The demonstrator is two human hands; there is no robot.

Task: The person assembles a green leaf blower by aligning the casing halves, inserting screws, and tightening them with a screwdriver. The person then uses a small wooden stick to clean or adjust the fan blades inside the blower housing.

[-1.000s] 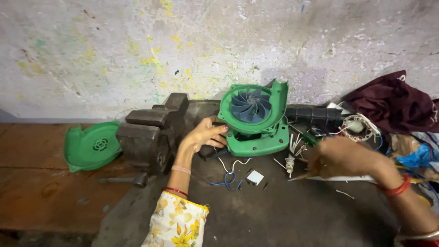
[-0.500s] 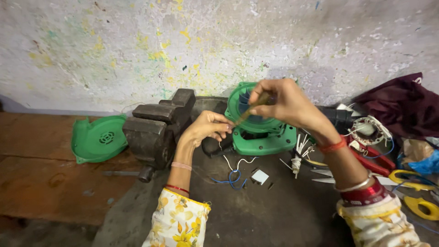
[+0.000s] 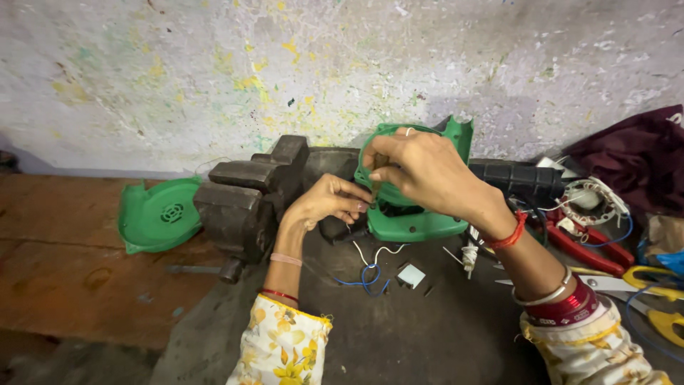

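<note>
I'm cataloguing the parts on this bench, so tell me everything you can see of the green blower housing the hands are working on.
The green blower housing looks like moulded plastic: a round, scroll-shaped shell with a flat lower lip and an upright tab at its top right. It sits on the dark mat, against the wall, right of the black vise. The right hand covers its centre, holding a thin tool down into it; the left hand is at its lower left edge. A black ribbed part extends from its right. Its inside is mostly hidden.
</note>
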